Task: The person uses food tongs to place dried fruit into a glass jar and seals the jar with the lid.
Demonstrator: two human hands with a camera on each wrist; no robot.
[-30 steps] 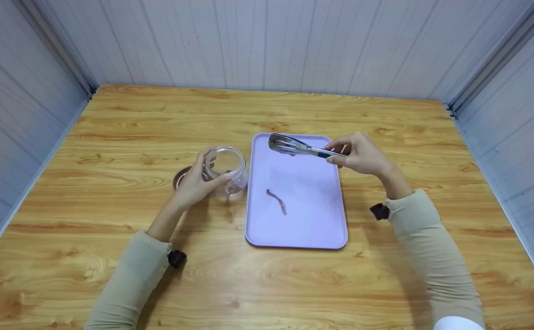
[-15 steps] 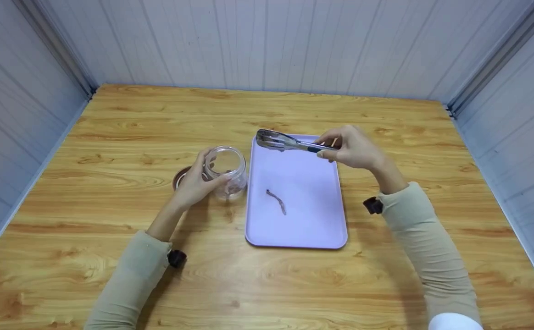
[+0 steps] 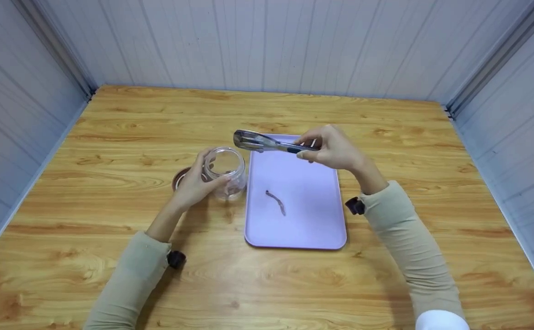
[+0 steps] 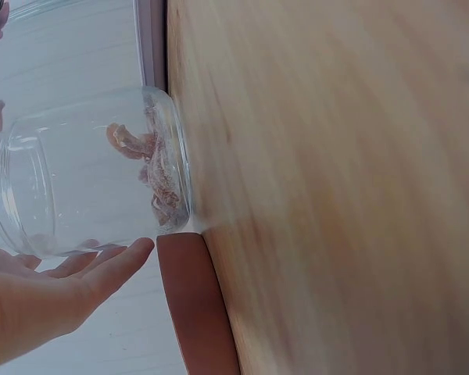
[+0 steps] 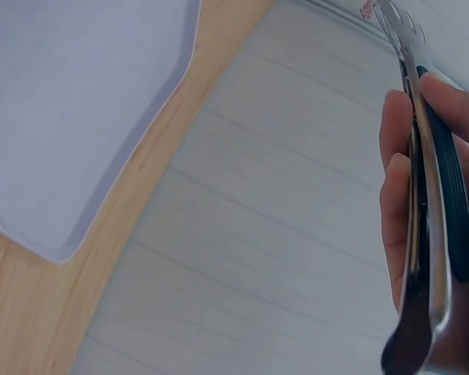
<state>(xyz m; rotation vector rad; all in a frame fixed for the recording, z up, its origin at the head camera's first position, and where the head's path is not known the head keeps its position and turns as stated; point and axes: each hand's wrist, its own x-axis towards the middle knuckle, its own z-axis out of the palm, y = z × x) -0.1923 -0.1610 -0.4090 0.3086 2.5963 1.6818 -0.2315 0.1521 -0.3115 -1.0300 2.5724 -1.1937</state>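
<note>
My left hand [image 3: 196, 187] grips a clear jar [image 3: 236, 185] with its mouth uncovered, thumb and fingers around its side. Crinkled brownish strips [image 4: 162, 176] lie at the bottom of the jar in the left wrist view. In my right hand [image 3: 338, 151] are metal tongs [image 3: 267, 143] with dark green grips, pinched nearly closed and held above the tray's far left corner, their head just beyond the jar mouth. A small reddish-brown piece [image 5: 366, 9] shows at the tongs' tips in the right wrist view. One thin brown strip [image 3: 276, 202] lies on the lilac tray [image 3: 313, 220].
Beside the jar, partly behind my left hand, a brown lid [image 3: 178, 178] lies on the wood-grain table [image 3: 125, 137]. The tray stands right of the jar. Pale panel walls [image 3: 267, 46] rise at the back and both sides.
My right hand has carried the tongs leftward, from over the tray's far part toward the jar mouth. My left hand, the jar and the strip on the tray have stayed in place.
</note>
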